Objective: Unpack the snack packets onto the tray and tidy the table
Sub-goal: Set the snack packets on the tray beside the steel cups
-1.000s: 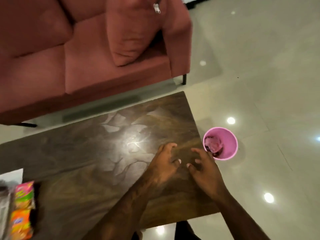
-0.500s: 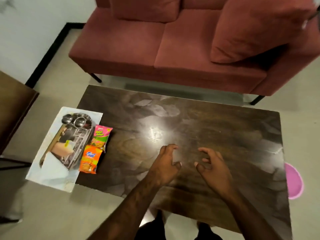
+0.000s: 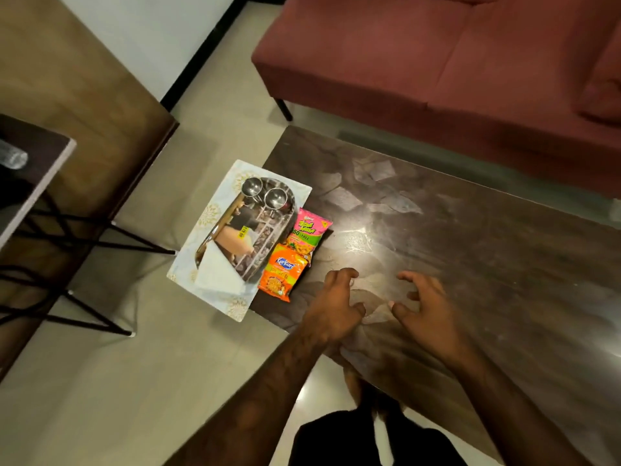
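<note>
An orange snack packet (image 3: 281, 276) and a pink-and-green snack packet (image 3: 307, 234) lie side by side at the left end of the dark wooden table (image 3: 470, 237). Left of them a shiny steel tray (image 3: 248, 227) rests on a white patterned mat (image 3: 208, 230) that overhangs the table's end; two small steel bowls (image 3: 263, 191) sit at the tray's far end. My left hand (image 3: 332, 306) hovers just right of the orange packet, fingers loosely curled, holding nothing. My right hand (image 3: 425, 309) hovers beside it, fingers spread and bent, empty.
A dark red sofa (image 3: 453, 62) runs along the far side of the table. A side table with black wire legs (image 3: 40, 203) stands at the left on the tiled floor (image 3: 134, 381). A wooden panel (image 3: 77, 79) is at the upper left.
The view has swung from the table's right end and a pink bin to its left end. The tray and packets now sit near my hands, which keep their loose pose.
</note>
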Demonstrator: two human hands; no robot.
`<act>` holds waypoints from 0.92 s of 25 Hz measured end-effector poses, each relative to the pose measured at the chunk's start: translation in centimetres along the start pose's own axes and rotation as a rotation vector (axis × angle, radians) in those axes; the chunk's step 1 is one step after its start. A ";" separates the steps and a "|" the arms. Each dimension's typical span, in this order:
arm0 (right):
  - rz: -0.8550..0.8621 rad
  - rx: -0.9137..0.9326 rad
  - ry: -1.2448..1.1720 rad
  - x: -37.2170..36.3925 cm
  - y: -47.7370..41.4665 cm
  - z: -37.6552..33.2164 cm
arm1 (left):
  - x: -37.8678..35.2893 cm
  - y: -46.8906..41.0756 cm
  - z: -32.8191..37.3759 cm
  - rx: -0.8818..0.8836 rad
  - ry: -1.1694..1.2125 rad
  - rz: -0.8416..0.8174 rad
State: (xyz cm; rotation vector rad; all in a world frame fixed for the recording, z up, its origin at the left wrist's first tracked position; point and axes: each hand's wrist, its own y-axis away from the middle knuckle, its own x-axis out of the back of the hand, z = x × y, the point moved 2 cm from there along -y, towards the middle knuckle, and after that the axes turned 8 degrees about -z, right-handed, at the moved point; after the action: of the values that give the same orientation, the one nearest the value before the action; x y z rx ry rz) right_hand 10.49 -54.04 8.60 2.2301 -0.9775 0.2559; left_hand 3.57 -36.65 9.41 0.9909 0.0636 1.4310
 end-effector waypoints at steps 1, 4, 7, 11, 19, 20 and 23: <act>-0.022 0.013 -0.004 -0.6 -0.6 -0.5 | 0.4 0.0 -0.5 0.012 0.002 0.013; -0.124 0.030 0.002 -2.2 -2.0 -1.6 | 1.6 0.5 -1.7 0.060 -0.014 0.062; -0.198 0.048 0.021 -3.3 -2.7 -2.7 | 2.7 1.3 -2.9 0.095 0.023 0.099; -0.283 0.010 0.046 -5.7 -3.7 -4.5 | 4.7 1.5 -6.3 0.158 0.101 0.115; -0.268 -0.354 -0.146 -16.5 -10.6 -7.3 | 10.9 -3.9 -18.1 0.255 0.239 -0.012; -0.270 -0.432 -0.223 -18.2 -12.0 -7.5 | 11.7 -4.7 -19.9 0.268 0.247 -0.015; -0.250 -0.615 -0.408 -21.9 -15.6 -7.4 | 13.2 -6.8 -23.6 0.272 0.258 -0.030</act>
State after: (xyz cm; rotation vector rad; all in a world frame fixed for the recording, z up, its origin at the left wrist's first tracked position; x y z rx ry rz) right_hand 6.90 -28.94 -3.06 1.8217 -0.8195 -0.5622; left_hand -2.14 -12.04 -2.49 1.0134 0.4717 1.5424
